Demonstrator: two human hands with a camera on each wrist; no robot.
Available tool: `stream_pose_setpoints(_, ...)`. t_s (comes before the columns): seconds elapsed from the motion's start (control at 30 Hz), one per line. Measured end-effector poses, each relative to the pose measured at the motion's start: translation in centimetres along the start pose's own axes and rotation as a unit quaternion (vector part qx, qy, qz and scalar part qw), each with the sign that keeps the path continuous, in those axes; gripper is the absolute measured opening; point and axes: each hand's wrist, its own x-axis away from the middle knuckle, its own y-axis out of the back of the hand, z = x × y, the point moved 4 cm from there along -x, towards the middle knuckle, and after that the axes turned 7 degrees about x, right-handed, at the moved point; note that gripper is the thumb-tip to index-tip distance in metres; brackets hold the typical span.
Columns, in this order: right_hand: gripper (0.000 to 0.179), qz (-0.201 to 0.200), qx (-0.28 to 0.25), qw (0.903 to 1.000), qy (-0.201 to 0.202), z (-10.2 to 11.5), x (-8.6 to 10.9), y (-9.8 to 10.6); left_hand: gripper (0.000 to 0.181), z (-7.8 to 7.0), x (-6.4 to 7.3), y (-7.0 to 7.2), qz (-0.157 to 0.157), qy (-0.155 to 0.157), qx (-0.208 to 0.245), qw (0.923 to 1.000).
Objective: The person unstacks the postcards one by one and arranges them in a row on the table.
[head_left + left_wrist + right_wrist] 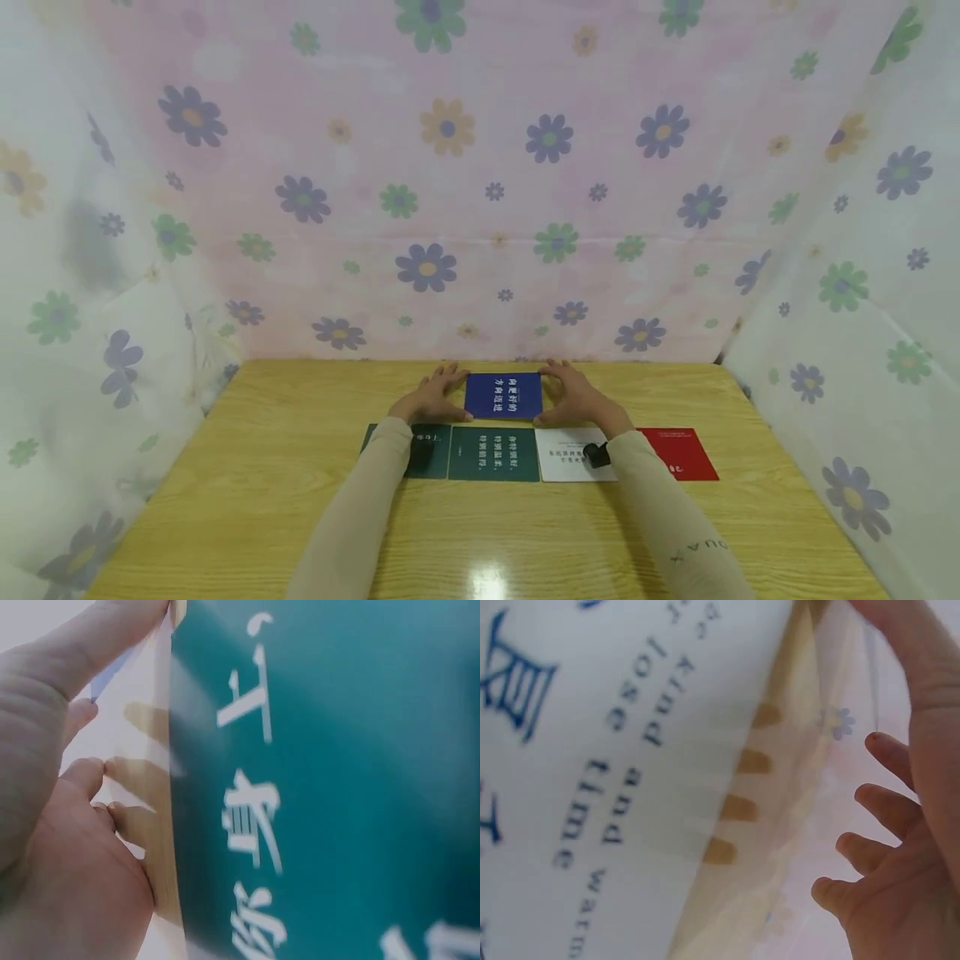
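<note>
A blue card (504, 396) with white characters lies near the back of the table between both hands. My left hand (431, 396) holds its left side, thumb at the near corner and a finger at the far corner. The right side is held likewise by my right hand (576, 398). In the right wrist view, one fingertip of the right hand (885, 862) meets a thin card edge while the other fingers spread apart. Close below the hands are a dark green card (435, 458), a green card (495, 454), a white card (562, 468) and a red card (690, 454), in a row.
The wooden table (495, 533) reaches back to a flower-patterned curtain (480, 300) just behind the hands. Similar curtains stand at the left and right sides. My left forearm partly covers the dark green card; the right one partly covers the white and red cards.
</note>
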Motion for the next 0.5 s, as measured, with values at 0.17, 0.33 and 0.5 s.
stream_pose_setpoints(0.17,0.099,-0.023,-0.020,0.9993,0.020,0.5,0.4,0.5,0.102,-0.3,0.7,0.3,-0.004,-0.016,0.017,0.9997)
stream_pose_setpoints(0.33,0.097,-0.038,-0.040,0.9982,0.023,1.0,0.9,0.9,0.106,-0.7,1.4,0.8,-0.018,-0.037,0.001,0.9992)
stream_pose_setpoints(0.5,0.097,-0.063,-0.051,0.9959,0.040,1.5,1.4,0.9,0.108,-0.8,2.3,1.0,-0.027,-0.066,-0.007,0.9974)
